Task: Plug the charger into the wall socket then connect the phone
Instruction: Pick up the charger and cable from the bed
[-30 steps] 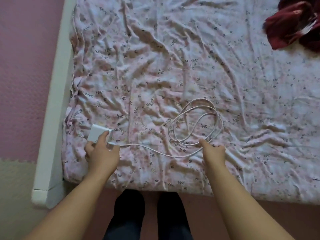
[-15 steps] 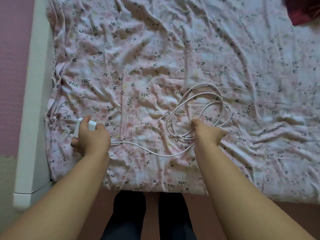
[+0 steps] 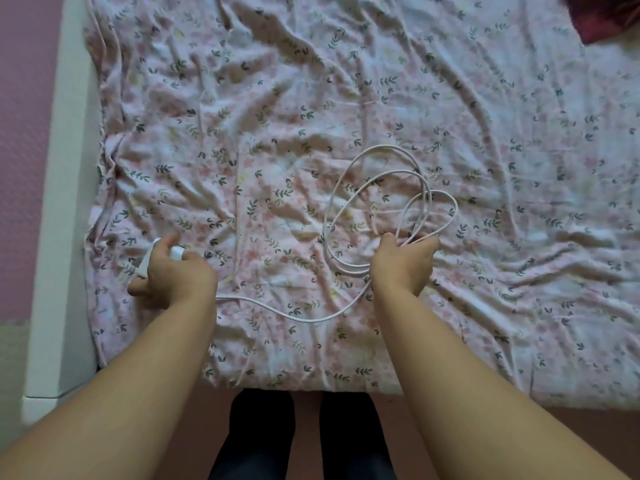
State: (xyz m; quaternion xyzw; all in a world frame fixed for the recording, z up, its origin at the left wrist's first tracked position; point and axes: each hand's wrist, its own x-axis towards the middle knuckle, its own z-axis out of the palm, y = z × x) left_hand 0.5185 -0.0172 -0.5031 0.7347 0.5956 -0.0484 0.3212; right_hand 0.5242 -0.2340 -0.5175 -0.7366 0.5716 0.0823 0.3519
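Note:
A white charger block [image 3: 176, 252] lies near the left edge of the bed, mostly covered by my left hand [image 3: 176, 277], which is closed around it. Its white cable [image 3: 377, 174] runs along the sheet from under that hand to a loose coil in the middle of the bed. My right hand [image 3: 403, 263] grips the near side of the coil, with several loops passing through the fingers. No phone and no wall socket are in view.
The bed carries a crumpled floral sheet [image 3: 311, 98]. A white bed frame [image 3: 59, 202] runs down the left side, with a pink wall or floor beyond it. A dark red cloth [image 3: 609, 19] lies at the top right corner. My legs stand at the bed's near edge.
My left hand has closed over the charger block and tipped it up. My right hand went from touching the coil's near edge to gathering its loops in the fingers.

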